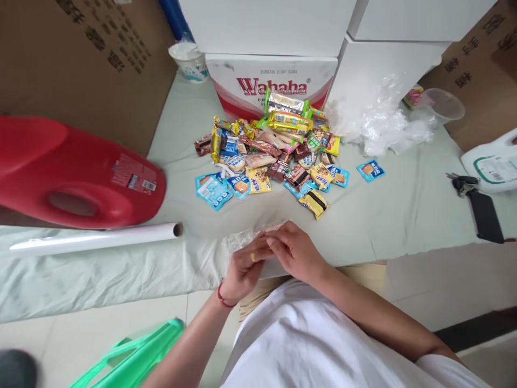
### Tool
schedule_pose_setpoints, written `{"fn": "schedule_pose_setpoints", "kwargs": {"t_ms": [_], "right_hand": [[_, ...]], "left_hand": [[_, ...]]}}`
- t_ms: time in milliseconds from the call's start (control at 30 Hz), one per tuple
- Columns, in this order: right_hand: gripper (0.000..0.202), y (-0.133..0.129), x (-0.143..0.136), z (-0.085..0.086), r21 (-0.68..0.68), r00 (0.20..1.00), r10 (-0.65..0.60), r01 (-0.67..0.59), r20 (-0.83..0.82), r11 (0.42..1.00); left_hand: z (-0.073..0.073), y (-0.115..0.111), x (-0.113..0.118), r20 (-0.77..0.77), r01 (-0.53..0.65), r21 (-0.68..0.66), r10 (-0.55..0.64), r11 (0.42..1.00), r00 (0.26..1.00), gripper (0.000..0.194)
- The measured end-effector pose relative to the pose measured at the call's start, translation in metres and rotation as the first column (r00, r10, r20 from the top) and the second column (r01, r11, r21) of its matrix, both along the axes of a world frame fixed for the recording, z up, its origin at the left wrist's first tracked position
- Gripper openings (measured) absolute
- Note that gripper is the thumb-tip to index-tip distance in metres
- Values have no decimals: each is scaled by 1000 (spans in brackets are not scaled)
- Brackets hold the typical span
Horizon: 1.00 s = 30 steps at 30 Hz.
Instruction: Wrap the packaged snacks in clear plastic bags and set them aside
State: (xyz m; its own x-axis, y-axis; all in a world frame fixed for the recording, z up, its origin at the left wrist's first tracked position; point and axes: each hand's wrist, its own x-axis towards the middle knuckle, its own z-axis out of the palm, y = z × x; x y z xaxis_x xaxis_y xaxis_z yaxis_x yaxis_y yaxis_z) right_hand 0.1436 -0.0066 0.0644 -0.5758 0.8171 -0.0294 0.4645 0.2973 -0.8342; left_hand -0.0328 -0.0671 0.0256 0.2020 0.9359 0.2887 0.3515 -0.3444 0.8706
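A clear plastic bag [238, 238] lies crumpled at the table's front edge, partly under my hands. My left hand [246, 267], with a ring and a red string at the wrist, rests on it, fingers pointing right; whether they grip the plastic is hidden. My right hand [297, 252] overlaps the left fingertips, its fingers bent over the same spot, and what they hold cannot be made out. Beyond them spreads a pile of wrapped snacks [278, 167]. One blue packet [370, 170] lies apart on the right.
On the left are a red jug [97, 178] and a white roll [97, 238]. Behind stand a Wahaha box [274, 81] and a cup [189, 63]. Clear plastic bags [379, 121], a white bottle [495, 164] and a black phone [484, 215] are on the right.
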Motion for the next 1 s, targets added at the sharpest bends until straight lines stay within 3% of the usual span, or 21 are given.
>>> {"fn": "schedule_pose_setpoints", "kwargs": {"t_ms": [67, 100, 167, 200, 267, 367, 433, 500, 600, 667, 733, 800, 833, 900, 1000], "right_hand": [[29, -6, 1, -6, 42, 998, 22, -25, 52, 999], [30, -9, 1, -9, 71, 996, 29, -35, 87, 997], [33, -15, -1, -13, 130, 989, 39, -58, 145, 990], [36, -17, -2, -15, 157, 985, 43, -69, 164, 985], [43, -22, -4, -16, 201, 979, 49, -90, 199, 975], [57, -30, -2, -18, 253, 963, 71, -139, 259, 958], [64, -36, 2, -20, 284, 951, 97, -183, 294, 941], [67, -42, 7, -22, 311, 939, 114, -220, 325, 925], [67, -49, 15, -23, 330, 920, 114, -247, 374, 911], [67, -52, 17, -23, 336, 911, 105, -252, 399, 907], [66, -52, 18, -22, 341, 903, 102, -259, 417, 904], [61, -51, 17, -23, 333, 900, 108, -265, 422, 905], [57, -50, 16, -24, 321, 901, 115, -265, 418, 909], [51, -47, 16, -27, 284, 911, 133, -257, 391, 924], [53, -40, 21, -27, 198, 952, 211, -256, 223, 946]], "left_hand": [[-1, -8, -11, 100, -254, -85, 262, 963, 960, 31], [-3, -11, -15, 70, -396, -106, 404, 912, 912, 26], [-8, -15, -22, -132, -595, -66, 584, 801, 801, 25], [-11, -16, -25, -261, -626, -23, 600, 779, 756, 33], [-15, -20, -29, -473, -603, 40, 547, 797, 691, 47], [-13, -26, -33, -608, -560, 72, 481, 825, 631, 28], [-3, -29, -34, -610, -523, 37, 433, 852, 663, 16], [12, -29, -34, -567, -506, -90, 374, 858, 734, 17], [34, -21, -27, -436, -528, -408, 348, 745, 830, 21], [43, -10, -18, -221, -452, -597, 406, 663, 887, 24], [44, 3, -5, 63, -308, -700, 486, 644, 872, 24], [42, 14, 11, 248, -178, -744, 514, 644, 821, 23], [40, 18, 18, 275, -149, -750, 508, 645, 817, 25], [38, 21, 33, 207, -206, -694, 465, 690, 861, 30], [34, 14, 51, -55, -355, -381, 362, 854, 931, 28]]}}
